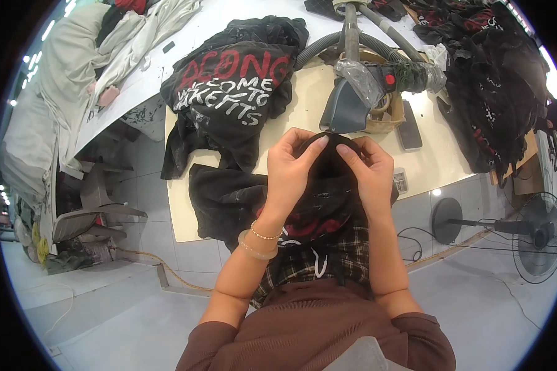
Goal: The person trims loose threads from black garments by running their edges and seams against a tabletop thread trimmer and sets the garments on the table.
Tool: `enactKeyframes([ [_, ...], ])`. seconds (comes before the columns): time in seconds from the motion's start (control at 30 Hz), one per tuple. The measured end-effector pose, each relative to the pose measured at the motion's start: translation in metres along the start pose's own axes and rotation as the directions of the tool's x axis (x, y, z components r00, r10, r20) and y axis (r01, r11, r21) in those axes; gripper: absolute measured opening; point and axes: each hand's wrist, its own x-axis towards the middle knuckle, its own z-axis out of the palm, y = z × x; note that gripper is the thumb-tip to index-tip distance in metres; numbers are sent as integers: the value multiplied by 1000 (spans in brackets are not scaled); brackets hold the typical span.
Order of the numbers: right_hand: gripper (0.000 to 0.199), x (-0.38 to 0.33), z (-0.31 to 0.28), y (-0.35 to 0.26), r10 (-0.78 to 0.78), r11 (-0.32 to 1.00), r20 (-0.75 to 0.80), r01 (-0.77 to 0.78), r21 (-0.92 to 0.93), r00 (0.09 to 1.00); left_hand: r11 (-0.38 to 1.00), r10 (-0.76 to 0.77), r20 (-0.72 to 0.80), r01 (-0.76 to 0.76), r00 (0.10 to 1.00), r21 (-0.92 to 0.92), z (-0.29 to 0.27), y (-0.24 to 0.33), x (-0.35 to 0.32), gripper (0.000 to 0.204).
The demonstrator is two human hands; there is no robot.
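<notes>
A black garment [229, 195] with red and white print is draped over the table's near edge and my lap. My left hand [288, 164] and my right hand [373, 176] pinch its raised part from both sides, thumbs on top, with dark cloth bunched between them. The fingertips lie partly behind the fabric. Right beyond the held cloth is the grey nozzle [342, 106] of a hose-fed machine, wrapped in clear plastic. I cannot tell whether the cloth touches it.
Black printed garments [235, 80] are heaped at the far left of the cream table [181, 216], and more dark garments [489, 93] hang at the right. A dark phone [410, 128] lies by a cardboard box [385, 125]. A grey chair [96, 207] is left; a standing fan [540, 229], right.
</notes>
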Motion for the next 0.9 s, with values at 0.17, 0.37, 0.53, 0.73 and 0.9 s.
enactKeyframes([
  [0.17, 19, 0, -4, 1, 30, 1000, -16, -30, -4, 999, 999, 38, 16, -38, 999, -29, 5, -2, 0, 11],
  [0.37, 20, 0, 0, -2, -9, 999, 1, 9, 33, 1000, 1000, -2, 11, 2, 1000, -12, 1, 2, -1, 10],
  [0.53, 21, -2, -4, 0, 16, 1000, -2, -16, 18, 1000, 1000, -28, 29, 28, 999, -14, 3, 5, -2, 8],
  [0.73, 35, 0, -33, 6, 109, 983, -52, -100, 154, 993, 924, 131, 340, -239, 931, 299, -21, -21, -5, 20],
  [0.9, 33, -11, -68, 37, 250, 968, 22, -249, -37, 968, 667, 163, 239, -285, 957, 688, -46, -61, -41, 45],
])
